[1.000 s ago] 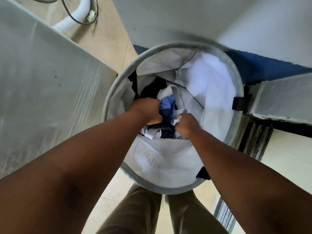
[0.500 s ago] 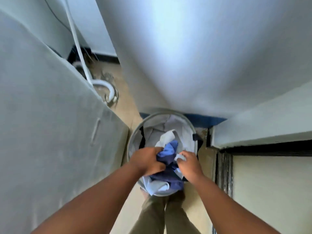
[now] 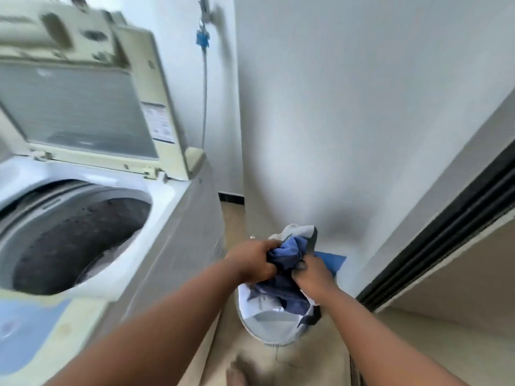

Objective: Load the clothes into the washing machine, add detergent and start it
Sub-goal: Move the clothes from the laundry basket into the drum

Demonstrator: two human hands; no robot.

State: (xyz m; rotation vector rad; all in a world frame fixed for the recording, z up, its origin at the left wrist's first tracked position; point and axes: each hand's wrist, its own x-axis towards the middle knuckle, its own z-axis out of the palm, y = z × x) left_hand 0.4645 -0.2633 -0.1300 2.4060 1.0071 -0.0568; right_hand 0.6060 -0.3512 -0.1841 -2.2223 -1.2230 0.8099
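A bundle of clothes [image 3: 287, 254], blue, white and grey, hangs between both my hands above the white laundry basket [image 3: 267, 330] on the floor. My left hand [image 3: 253, 260] grips the bundle's left side and my right hand [image 3: 312, 274] grips its right side. To the left stands the top-loading washing machine [image 3: 172, 232] with its lid [image 3: 80, 107] raised. Its dark drum [image 3: 72, 240] lies open, with something pale at its bottom right. No detergent is in view.
A white wall rises directly behind the basket. A hose with a blue fitting [image 3: 203, 40] hangs on the wall behind the machine. A dark-framed sliding door track [image 3: 434, 246] runs along the right. The machine's blue control panel [image 3: 25, 330] is at the near left.
Both hands have lifted the bundle up out of the basket. My view has swung up and left, bringing the open washing machine into sight.
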